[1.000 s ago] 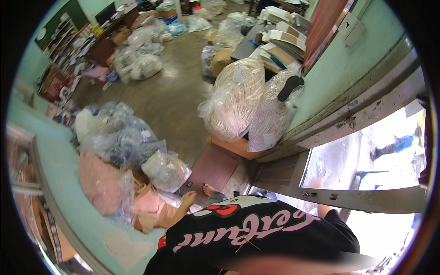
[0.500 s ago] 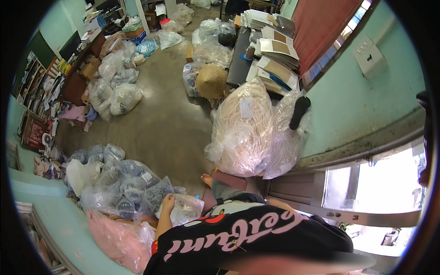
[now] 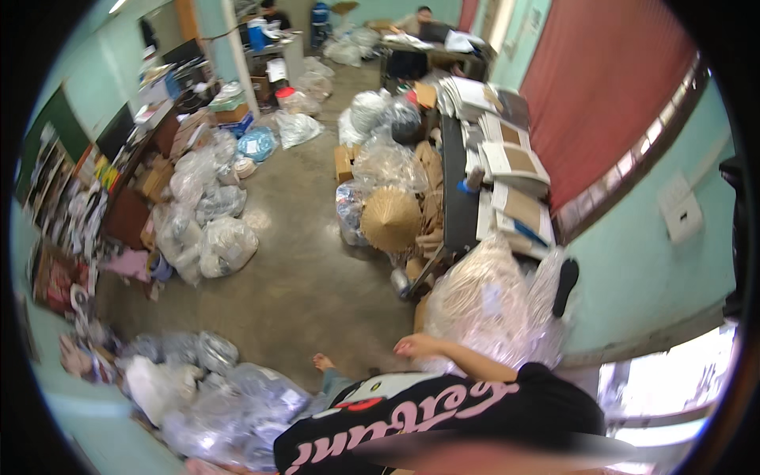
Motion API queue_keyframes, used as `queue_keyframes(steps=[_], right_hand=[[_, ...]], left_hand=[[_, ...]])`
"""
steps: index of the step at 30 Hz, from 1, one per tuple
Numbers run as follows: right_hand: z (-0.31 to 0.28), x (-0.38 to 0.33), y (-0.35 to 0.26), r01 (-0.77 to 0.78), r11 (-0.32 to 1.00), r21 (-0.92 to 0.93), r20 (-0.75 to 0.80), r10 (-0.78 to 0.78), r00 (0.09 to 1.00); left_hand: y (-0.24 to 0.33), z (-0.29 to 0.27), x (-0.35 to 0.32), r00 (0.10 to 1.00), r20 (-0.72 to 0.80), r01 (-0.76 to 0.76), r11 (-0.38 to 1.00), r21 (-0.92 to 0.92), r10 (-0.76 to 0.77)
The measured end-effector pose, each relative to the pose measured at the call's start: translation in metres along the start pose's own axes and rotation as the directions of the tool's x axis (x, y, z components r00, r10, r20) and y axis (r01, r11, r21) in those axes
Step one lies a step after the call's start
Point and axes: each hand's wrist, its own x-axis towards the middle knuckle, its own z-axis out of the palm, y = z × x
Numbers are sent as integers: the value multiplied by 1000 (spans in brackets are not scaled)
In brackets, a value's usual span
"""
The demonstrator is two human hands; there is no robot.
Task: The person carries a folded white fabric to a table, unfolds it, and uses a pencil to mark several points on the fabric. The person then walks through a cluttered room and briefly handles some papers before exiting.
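The view has swung up from the pink-filled bags toward the room. At lower centre the right hand [image 3: 417,345], loosely curled and gripping nothing, reaches toward the big clear plastic bag [image 3: 487,305] of pale material just right of it. The left hand is out of sight. At lower left lie clear sacks [image 3: 237,404] of grey parts. Farther off, mid-frame, sits a conical straw hat [image 3: 389,218]; more filled bags [image 3: 207,237] crowd the left.
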Motion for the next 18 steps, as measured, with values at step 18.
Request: queue_keyframes(steps=[18], right_hand=[[-189,33,-25,63,934,351,-915,328,235]], left_hand=[[215,-108,352,971,218,101,995,9,-100]])
